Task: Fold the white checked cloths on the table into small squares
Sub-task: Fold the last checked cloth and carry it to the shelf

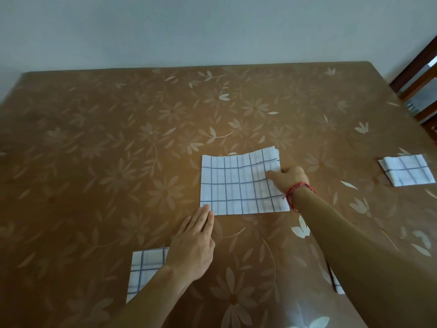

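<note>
Left hand point(194, 242), right hand point(287, 177) on cloth point(236, 185) edges

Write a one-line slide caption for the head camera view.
Left hand touches the near corner of a checked cloth while the right hand grips its right edge, on a brown floral table.

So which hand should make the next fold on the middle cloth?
Right, probably. The right hand pinches the middle cloth at its right edge and could carry it leftward; the left hand lies flat, pinning the near-left corner.
</note>
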Demonstrator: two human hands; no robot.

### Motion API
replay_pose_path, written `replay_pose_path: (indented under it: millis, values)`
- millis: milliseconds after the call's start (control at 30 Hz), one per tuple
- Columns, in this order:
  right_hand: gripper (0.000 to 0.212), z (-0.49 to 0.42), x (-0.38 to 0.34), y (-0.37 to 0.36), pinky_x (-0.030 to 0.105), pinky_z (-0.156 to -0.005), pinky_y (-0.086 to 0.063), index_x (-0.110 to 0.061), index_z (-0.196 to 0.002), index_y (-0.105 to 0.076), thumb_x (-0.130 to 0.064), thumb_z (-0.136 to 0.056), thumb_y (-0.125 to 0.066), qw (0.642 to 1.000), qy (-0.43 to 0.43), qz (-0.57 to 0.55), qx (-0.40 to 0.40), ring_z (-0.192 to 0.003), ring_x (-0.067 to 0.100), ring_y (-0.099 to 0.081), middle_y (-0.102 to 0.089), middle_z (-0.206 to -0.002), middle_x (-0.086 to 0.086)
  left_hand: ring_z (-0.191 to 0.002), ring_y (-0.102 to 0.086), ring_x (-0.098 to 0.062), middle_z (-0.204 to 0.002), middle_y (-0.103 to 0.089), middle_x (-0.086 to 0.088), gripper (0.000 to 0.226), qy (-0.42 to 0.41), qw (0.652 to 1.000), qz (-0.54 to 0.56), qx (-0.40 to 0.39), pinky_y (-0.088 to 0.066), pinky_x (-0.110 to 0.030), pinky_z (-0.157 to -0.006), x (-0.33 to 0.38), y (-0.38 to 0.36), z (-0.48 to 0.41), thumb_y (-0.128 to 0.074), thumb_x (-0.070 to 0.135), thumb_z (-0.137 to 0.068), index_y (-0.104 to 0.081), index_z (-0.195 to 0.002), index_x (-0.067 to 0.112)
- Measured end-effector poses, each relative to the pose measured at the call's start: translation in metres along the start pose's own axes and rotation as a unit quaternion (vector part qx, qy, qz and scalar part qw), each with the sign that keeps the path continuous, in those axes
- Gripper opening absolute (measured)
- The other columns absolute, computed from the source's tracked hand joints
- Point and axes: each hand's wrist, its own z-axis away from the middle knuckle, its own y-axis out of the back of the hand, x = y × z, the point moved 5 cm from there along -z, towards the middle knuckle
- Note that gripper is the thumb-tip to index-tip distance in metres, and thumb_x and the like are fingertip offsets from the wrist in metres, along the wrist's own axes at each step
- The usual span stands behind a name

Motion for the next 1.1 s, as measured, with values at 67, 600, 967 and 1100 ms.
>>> replay_pose_path:
  millis: [67, 600, 967, 1100]
  values:
    - [0.015, 0.003, 0.001, 0.002, 0.027, -0.059, -0.049, -0.01, -0.082, -0.07, -0.025, -0.08, -0.067, 1.0, 0.016, 0.009, 0.004, -0.065, 0.017, -0.059, -0.066, -0.075, 0.003, -0.147, 0.016, -0.008, -0.159, 0.017, 0.006, 0.069, 0.006, 1.0, 0.015, 0.002, -0.001, -0.032, -0.121, 0.0, 0.003, 0.0, 0.005, 0.038, -0.089, 0.0, -0.155, 0.017]
    - [0.009, 0.041, 0.054, 0.037, 0.04, -0.078, -0.057, -0.016, -0.082, -0.07, -0.024, -0.078, -0.07, 0.983, -0.031, -0.13, 0.123, -0.08, 0.025, -0.066, -0.07, -0.08, 0.003, -0.134, -0.036, -0.01, -0.145, -0.04, 0.005, 0.053, 0.032, 0.975, 0.187, 0.118, -0.029, -0.021, -0.111, 0.008, 0.053, -0.005, -0.054, 0.016, -0.093, -0.038, -0.143, 0.016]
    - [0.02, 0.105, 0.064, -0.028, 0.042, -0.063, -0.058, -0.005, -0.097, -0.062, 0.005, -0.08, -0.064, 0.874, -0.183, -0.448, -0.039, -0.087, 0.037, -0.067, -0.068, -0.096, 0.02, -0.142, -0.03, -0.019, -0.156, -0.032, -0.006, 0.071, -0.059, 0.981, 0.115, 0.143, -0.043, -0.034, -0.104, 0.042, 0.037, -0.014, -0.065, 0.017, -0.089, -0.03, -0.151, 0.014]
    - [0.029, 0.122, 0.065, -0.045, 0.036, -0.059, -0.057, -0.006, -0.106, -0.061, 0.002, -0.079, -0.067, 0.873, -0.191, -0.434, -0.112, -0.073, 0.032, -0.071, -0.071, -0.096, 0.021, -0.143, -0.029, -0.021, -0.157, -0.03, -0.006, 0.082, -0.045, 0.987, 0.087, 0.131, -0.041, -0.036, -0.106, 0.035, 0.035, -0.017, -0.053, -0.014, -0.077, -0.033, -0.151, 0.015]
